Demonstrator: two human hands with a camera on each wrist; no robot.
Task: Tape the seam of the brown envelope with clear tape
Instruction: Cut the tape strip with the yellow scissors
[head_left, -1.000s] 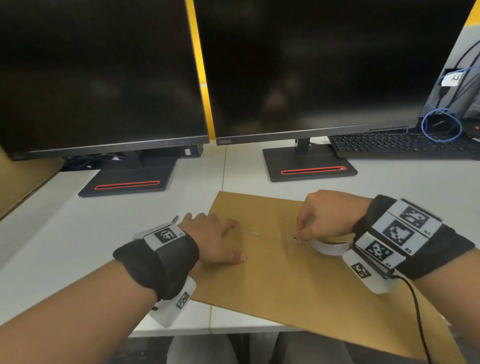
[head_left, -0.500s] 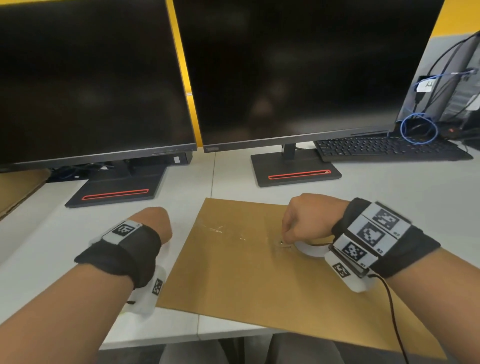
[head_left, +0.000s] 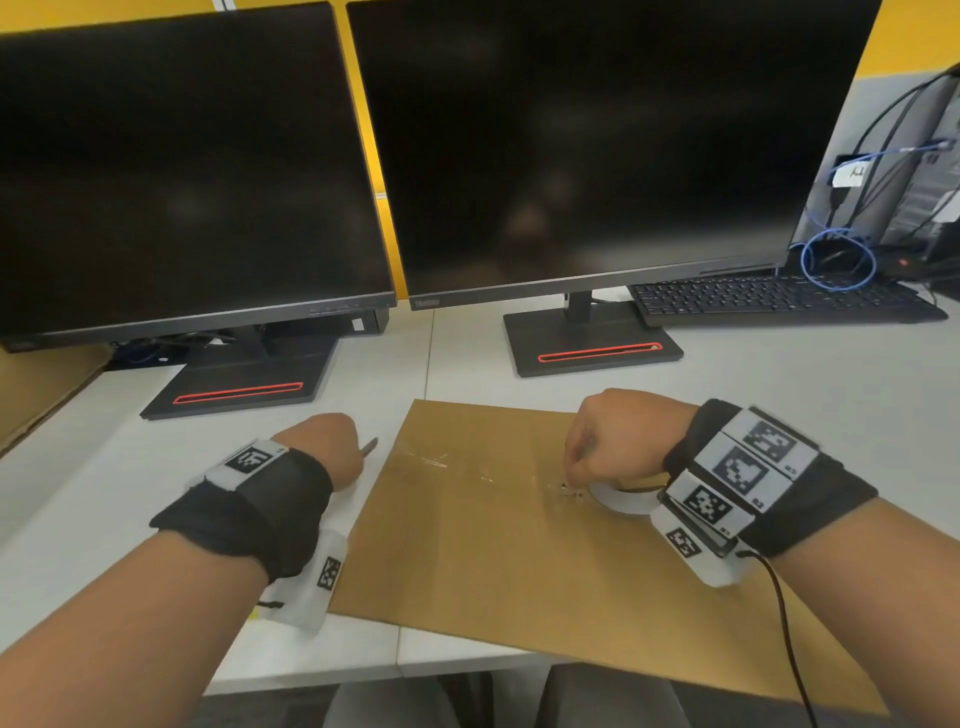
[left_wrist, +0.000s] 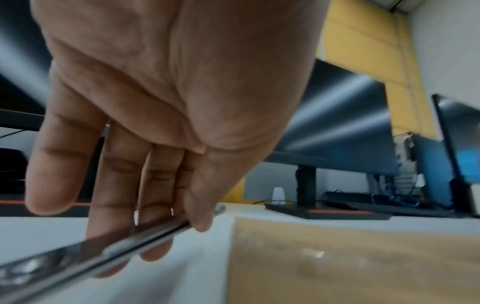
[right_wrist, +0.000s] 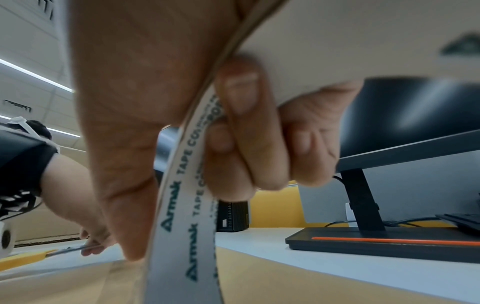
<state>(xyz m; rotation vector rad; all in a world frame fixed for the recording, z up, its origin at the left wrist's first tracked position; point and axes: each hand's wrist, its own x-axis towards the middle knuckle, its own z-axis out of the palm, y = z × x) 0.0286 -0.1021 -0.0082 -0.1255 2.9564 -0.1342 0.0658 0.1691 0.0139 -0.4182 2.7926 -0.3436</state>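
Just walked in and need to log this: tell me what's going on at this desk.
A person is taping a brown envelope lying flat on the white desk. The right hand grips a tape roll on the envelope, with a strip of clear tape already stretched leftward across the paper. The left hand, beside the envelope over the desk, holds metal scissors, blades closed. The tape is not yet cut.
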